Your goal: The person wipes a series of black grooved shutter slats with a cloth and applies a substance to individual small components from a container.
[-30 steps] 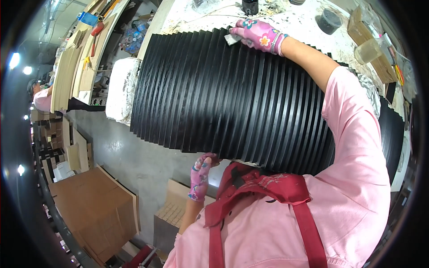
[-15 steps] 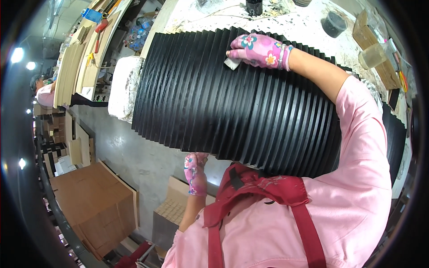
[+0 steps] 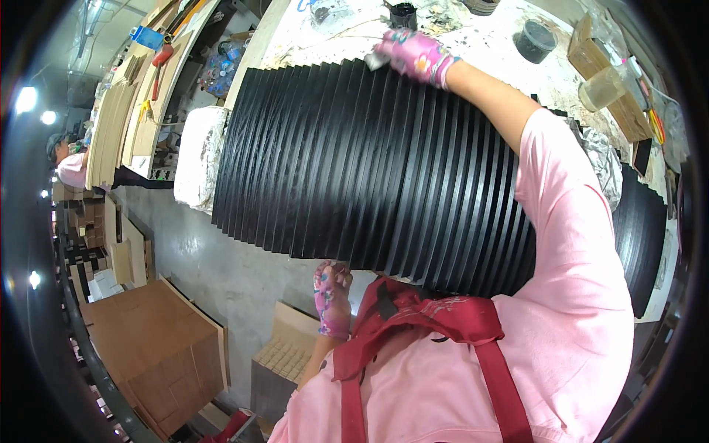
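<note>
A long row of black strips (image 3: 317, 162) lies side by side across the worktable, their ends forming stepped edges. My right hand (image 3: 415, 57), in a pink flowered fingerless glove, is closed on a small whitish pad (image 3: 377, 61) at the strips' far ends. Whether the pad is cloth or sponge cannot be made out. At the near edge, just below the strip ends, my left hand (image 3: 332, 295) has its fingers curled in. Anything inside that hand is hidden.
A white wrapped block (image 3: 198, 159) stands at the row's left end. Beyond the strips, the stained tabletop (image 3: 332, 40) holds a black cup (image 3: 403, 16), a dark tub (image 3: 535, 40) and a clear jar (image 3: 602, 90). Cardboard boxes (image 3: 148, 325) sit on the floor. Another person (image 3: 72, 168) is far left.
My right hand has moved away from me with the pad, from the strips' upper faces to their far ends. The left hand has shifted slightly right, its fingers curled. The view has shifted a little.
</note>
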Demonstrator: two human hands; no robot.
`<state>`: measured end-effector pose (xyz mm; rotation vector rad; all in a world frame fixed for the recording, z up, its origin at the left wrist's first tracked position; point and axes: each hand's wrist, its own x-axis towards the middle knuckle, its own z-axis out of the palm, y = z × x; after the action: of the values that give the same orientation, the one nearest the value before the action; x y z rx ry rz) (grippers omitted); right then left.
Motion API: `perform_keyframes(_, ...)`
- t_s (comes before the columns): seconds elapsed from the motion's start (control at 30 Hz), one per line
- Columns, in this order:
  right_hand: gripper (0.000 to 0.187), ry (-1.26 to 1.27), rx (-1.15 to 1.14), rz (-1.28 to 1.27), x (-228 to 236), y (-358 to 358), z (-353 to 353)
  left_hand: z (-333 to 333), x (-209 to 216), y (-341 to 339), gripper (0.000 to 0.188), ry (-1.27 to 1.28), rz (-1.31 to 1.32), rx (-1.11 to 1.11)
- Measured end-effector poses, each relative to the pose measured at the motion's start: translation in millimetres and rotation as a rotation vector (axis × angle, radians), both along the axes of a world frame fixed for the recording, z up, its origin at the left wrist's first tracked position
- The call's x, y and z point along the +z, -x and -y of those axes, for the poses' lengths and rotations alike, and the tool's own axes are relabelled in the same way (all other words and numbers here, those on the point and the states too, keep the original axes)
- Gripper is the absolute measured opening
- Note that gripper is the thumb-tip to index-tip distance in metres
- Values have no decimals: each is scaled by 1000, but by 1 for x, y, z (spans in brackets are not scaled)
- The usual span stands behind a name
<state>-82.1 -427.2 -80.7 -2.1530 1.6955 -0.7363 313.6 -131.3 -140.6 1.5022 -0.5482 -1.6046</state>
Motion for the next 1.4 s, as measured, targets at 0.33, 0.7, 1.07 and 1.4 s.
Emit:
perform_keyframes(0.33,24,-131,-163,-57,12,7,-1,-17,-46,-22,39,-6,159,-256)
perform_keyframes(0.7,31,66,-248,-411,3,12,18,-20,-79,-47,37,148,-374,-105)
perform_keyframes(1.07,35,-180,-220,-240,11,-21,7,-20,-53,-27,27,123,-14,-240)
perform_keyframes(1.4,37,-175,-225,-211,3,-16,16,-19,-33,-8,19,104,-21,-172)
